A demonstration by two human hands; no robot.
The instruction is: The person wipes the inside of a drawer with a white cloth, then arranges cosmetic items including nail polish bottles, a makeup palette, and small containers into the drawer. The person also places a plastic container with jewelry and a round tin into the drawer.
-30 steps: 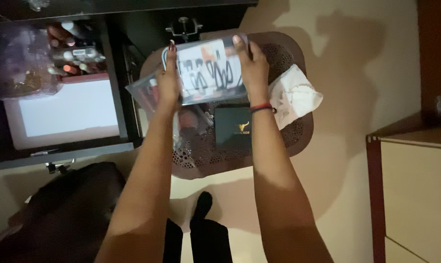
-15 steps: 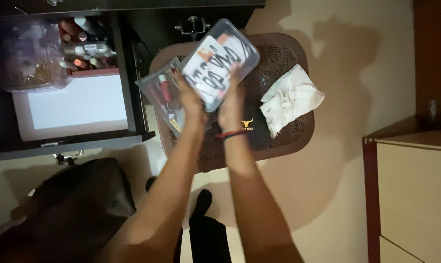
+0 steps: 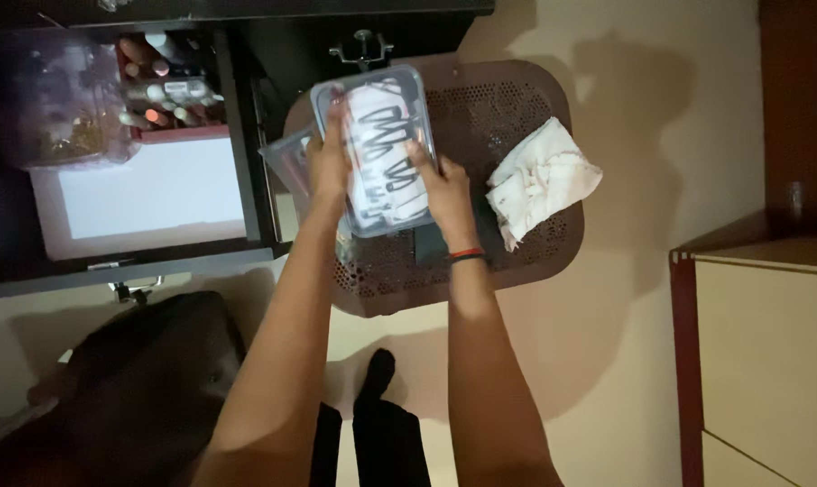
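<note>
Below you sits a brown plastic stool point(image 3: 526, 261), its rounded seat perforated with small holes. Above its left half you hold a clear, rounded-rectangular plastic container point(image 3: 377, 149) showing white contents with black squiggles. Your left hand point(image 3: 329, 162) grips its left edge; your right hand point(image 3: 442, 189) clasps its right side. A crumpled white cloth point(image 3: 539, 180) lies on the seat's right.

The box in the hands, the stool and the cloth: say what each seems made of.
Box: clear, glossy plastic by its look; its contents show through. Both hands, left hand and right hand, grip it.
Stool: brown, probably moulded plastic, with rows of small holes.
Cloth: soft white fabric, crumpled.
</note>
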